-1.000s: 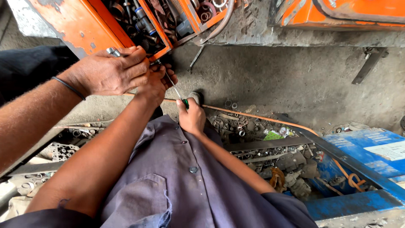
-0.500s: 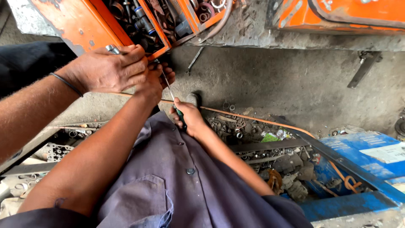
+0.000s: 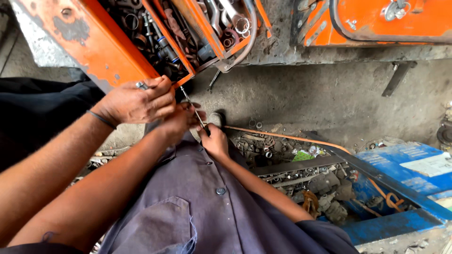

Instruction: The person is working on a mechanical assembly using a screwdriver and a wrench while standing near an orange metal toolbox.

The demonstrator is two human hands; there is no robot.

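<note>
The orange metal toolbox (image 3: 108, 44), packed with spanners and sockets, stands open at the top. Lower right, a blue tray (image 3: 405, 162) of greasy springs and nuts crowds the concrete floor (image 3: 301, 101). A co-worker's hand (image 3: 136, 101), wristband on, grips the toolbox edge and crowds the same corner. Just below it, the left hand (image 3: 181, 121) pinches the shaft of a thin screwdriver (image 3: 193, 107) while the right hand (image 3: 214, 140) wraps its handle. It looks light, stiff and probably oily, so it is best gripped at the handle.
</note>
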